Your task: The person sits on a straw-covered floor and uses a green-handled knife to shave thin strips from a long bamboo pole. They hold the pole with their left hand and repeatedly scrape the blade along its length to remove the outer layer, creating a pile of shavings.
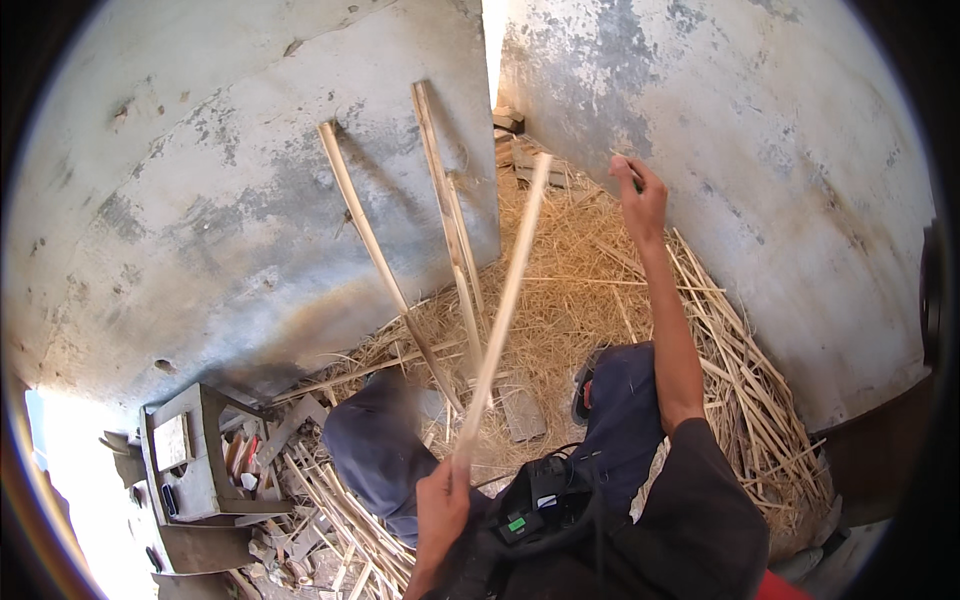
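My left hand (443,500) is closed around the lower end of a long, pale split-bamboo strip (506,300). The strip slants up and away between my knees and is slightly blurred. My right hand (642,195) is raised far forward on a stretched arm, apart from the strip's top end. Its fingers are curled, with a small dark bit showing between them; what it holds cannot be made out. Ahead, a split bamboo length (375,245) leans on the left wall, and another bamboo length (440,190) leans beside it.
Fine shavings (570,270) cover the floor ahead. A heap of thin strips (745,390) lies along the right wall (750,150). More strips (345,510) lie left of my leg, near a worn wooden box (205,450) with odds and ends inside. A flat block (522,413) sits between my feet.
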A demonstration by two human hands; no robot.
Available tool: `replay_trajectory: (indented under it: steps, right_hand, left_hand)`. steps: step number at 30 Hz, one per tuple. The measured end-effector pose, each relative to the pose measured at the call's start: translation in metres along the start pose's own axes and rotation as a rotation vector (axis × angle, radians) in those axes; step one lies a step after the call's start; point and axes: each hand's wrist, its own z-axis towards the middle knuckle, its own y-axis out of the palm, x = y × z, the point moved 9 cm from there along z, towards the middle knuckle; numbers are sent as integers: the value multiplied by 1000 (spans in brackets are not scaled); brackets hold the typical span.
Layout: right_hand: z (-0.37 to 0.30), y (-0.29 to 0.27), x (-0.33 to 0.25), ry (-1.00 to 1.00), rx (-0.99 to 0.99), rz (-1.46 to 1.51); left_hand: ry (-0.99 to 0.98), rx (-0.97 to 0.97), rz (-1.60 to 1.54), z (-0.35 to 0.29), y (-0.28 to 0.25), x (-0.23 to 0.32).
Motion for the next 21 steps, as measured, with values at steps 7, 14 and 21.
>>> replay_trajectory:
  steps: [7, 14, 21]
  right_hand:
    - [-105, 58, -2, 142, -561, -55]
    - [-172, 79, -80, 276, -721, 814]
    - [-180, 87, -91, 320, -762, 861]
  left_hand:
    - [15, -25, -190, 41, -15, 6]
    - [0, -139, -273, 54, 14, 24]
    - [-25, -141, -162, 63, 24, 24]
